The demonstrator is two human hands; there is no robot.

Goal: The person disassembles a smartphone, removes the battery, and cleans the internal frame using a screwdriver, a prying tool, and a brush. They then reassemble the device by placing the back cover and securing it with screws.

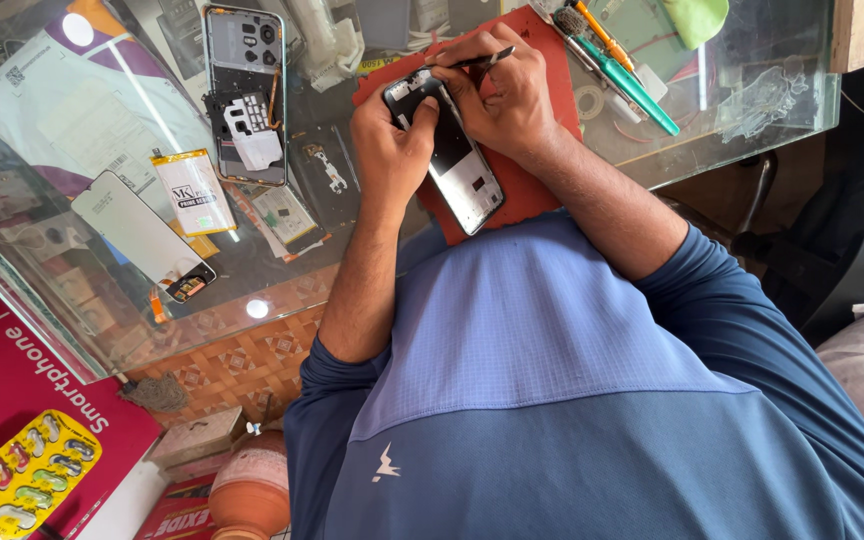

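The person wears a long-sleeved sports shirt in two blues: a lighter, greyish-blue panel with a fine grid texture covers the chest and upper body, while the sleeves and lower part are a darker navy. A curved seam divides the two tones, and a small white logo mark sits on the dark part just below it. Both sleeves are pushed up to around the elbows, leaving the forearms bare. The left hand [389, 135] and right hand [505, 98] are bare, without gloves, rings or a watch
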